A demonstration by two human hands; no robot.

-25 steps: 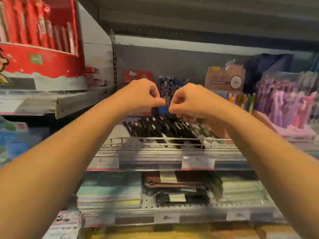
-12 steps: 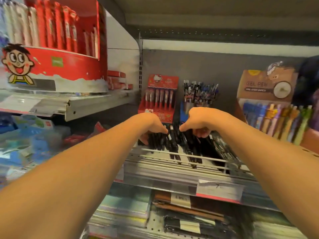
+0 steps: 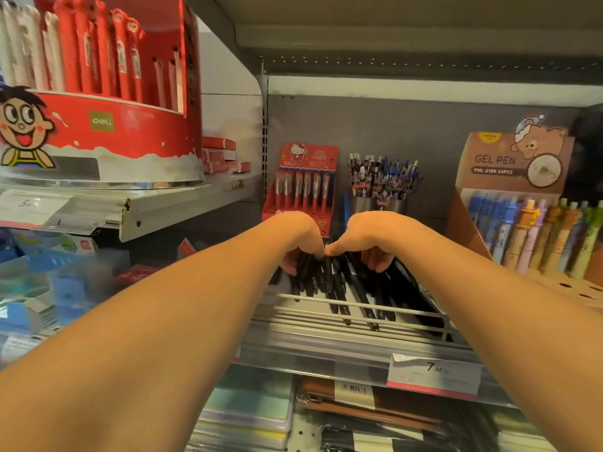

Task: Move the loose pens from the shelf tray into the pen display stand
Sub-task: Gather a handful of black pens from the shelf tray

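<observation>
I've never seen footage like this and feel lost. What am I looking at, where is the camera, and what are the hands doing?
There is no machine: a person wears a camera on the head, so you look down along both bare arms at a shop shelf. The left hand and the right hand reach together into a heap of loose black pens lying in a wire shelf tray, fingers curled down among them, thumbs meeting. Exactly which pens each hand grips is hidden. Behind stand a red pen display stand and a cup of pens; a gel pen box sits to the right.
</observation>
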